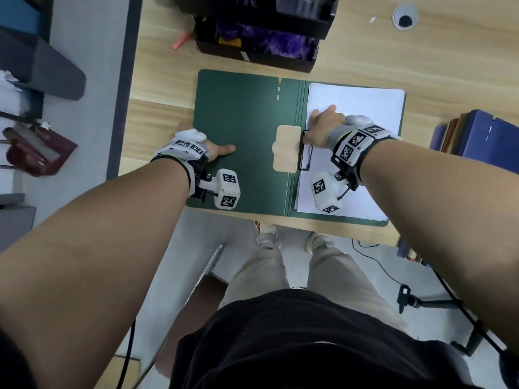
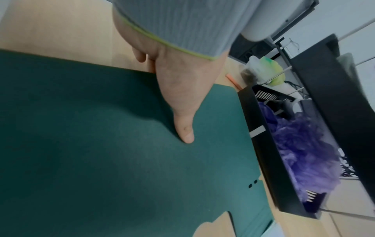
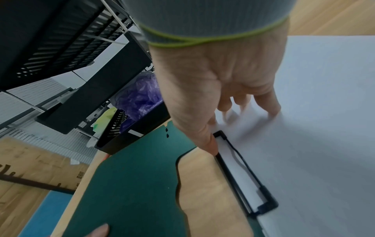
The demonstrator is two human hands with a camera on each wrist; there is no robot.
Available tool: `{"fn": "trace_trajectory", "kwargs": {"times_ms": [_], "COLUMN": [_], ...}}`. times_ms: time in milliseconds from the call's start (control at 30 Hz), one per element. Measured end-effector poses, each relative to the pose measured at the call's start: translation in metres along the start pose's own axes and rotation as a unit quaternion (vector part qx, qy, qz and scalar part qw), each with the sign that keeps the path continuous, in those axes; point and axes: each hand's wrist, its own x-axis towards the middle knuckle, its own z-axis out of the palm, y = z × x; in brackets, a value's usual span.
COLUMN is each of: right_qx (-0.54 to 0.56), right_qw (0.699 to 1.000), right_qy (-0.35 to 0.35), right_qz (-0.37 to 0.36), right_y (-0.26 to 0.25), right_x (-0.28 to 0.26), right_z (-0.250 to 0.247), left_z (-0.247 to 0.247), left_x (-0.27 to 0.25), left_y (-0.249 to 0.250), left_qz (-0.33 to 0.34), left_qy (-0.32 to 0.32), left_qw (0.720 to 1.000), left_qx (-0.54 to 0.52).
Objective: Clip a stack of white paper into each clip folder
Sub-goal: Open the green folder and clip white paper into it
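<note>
A dark green card clip folder (image 1: 241, 136) lay open flat on the pale wooden table (image 1: 365, 51), its left cover spread toward nine o'clock. The left hand (image 1: 209, 147) held that cover's outer edge, thumb flat on top and fingers tucked beneath, so the grip was on the folder. A stack of white paper (image 1: 362, 108) sat on the folder's right half, at three o'clock. The right hand (image 1: 323, 124) rested spread fingertips on the paper, its thumb touching the black wire clip (image 3: 239, 170) at the spine; that grip was wide, closed around nothing. At twelve o'clock stood a black tray of purple plastic (image 1: 261, 37).
</note>
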Motion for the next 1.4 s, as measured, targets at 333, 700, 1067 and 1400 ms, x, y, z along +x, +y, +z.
{"fn": "trace_trajectory", "kwargs": {"times_ms": [333, 700, 1067, 1400], "right_qx": [0.025, 0.473, 0.614, 0.512], "right_qw": [0.998, 0.871, 0.789, 0.858], "right_qy": [-0.043, -0.074, -0.002, -0.021], "right_qz": [-0.032, -0.114, 0.020, 0.049], "right_y": [0.012, 0.084, 0.183, 0.196], "right_x": [-0.010, -0.048, -0.051, -0.024], "right_z": [-0.002, -0.025, -0.037, 0.011], "left_z": [-0.020, -0.046, 0.026, 0.044], "left_x": [-0.032, -0.147, -0.139, -0.106], "left_y": [0.007, 0.098, 0.197, 0.185], "left_qz": [0.073, 0.274, 0.252, 0.131], "left_qy": [0.146, 0.193, 0.064, -0.023], "left_qw": [0.958, 0.928, 0.963, 0.987], "left_qx": [-0.237, -0.161, -0.076, -0.085]}}
